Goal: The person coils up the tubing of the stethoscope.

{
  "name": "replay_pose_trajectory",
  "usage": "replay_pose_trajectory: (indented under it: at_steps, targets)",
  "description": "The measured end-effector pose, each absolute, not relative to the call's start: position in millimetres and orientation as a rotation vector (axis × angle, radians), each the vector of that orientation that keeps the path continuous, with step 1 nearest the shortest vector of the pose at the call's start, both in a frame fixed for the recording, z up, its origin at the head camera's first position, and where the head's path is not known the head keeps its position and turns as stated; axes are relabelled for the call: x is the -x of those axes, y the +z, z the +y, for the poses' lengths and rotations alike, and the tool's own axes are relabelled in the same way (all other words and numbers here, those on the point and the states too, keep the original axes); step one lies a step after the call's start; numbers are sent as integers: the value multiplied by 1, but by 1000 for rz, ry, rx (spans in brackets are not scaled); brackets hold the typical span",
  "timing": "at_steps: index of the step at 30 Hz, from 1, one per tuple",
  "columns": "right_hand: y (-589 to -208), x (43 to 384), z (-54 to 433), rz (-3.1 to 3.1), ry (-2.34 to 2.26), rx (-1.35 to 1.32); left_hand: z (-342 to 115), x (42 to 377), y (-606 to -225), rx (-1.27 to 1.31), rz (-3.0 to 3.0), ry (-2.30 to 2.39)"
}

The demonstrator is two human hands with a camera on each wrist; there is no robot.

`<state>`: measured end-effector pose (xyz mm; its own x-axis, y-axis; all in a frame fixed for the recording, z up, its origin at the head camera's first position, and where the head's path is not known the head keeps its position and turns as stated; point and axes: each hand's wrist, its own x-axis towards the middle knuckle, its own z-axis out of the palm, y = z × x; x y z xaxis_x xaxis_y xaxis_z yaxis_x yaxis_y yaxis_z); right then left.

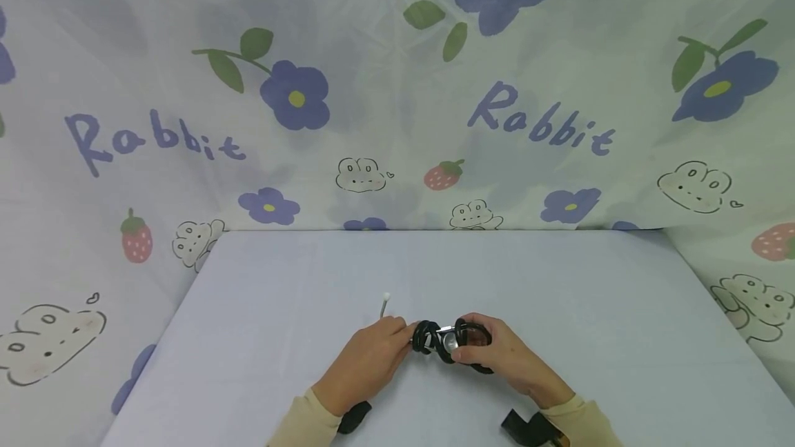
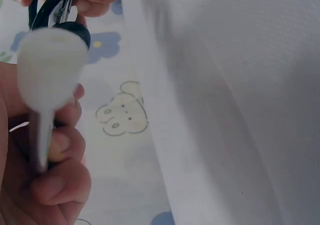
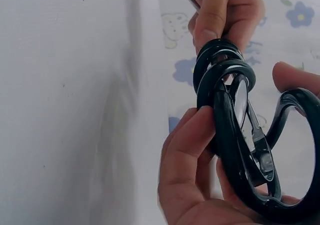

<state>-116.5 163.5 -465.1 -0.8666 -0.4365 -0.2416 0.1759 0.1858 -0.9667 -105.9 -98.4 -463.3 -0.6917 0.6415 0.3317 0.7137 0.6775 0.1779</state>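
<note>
A stethoscope with black tubing point(image 1: 425, 336) wound into a tight bundle is held between both hands above the white table. My left hand point(image 1: 373, 361) grips its metal ear tubes, with fingers curled round them in the left wrist view. One white ear tip point(image 2: 52, 67) sticks out past that hand. My right hand point(image 1: 506, 357) holds the other end, its thumb and fingers around the looped tubing point(image 3: 227, 150). Beside the right fingers, the round metal chest piece point(image 1: 450, 342) shows among the coils. The left hand hides part of the ear tubes.
The white tabletop point(image 1: 397, 267) spreads around both hands. Behind it and at both sides hangs a cloth point(image 1: 397, 109) printed with flowers, rabbits and strawberries. Black wrist-worn devices point(image 1: 528, 428) sit by both sleeves.
</note>
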Motion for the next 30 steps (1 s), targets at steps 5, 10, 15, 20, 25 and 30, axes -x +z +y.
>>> replay_pose_trajectory:
  at_steps: [5,10,15,20,25,30]
  targets:
    - [-464,118,165,1979,-1736,229,-98,106,-463,1106,-2633,-407]
    - [-465,119,168,1916,-1778,266,-99,107,-464,1110,-2604,-380]
    - [-465,120,171,1782,-1877,323,-99,107,-464,1110,-2616,-332]
    - [-465,120,172,1756,-1891,370,-98,106,-462,1109,-2643,-293]
    - [-467,121,173,1662,-1931,428,-99,106,-461,1106,-2663,-309]
    - [-466,122,173,1630,-1907,452,-100,108,-463,1119,-2640,-356]
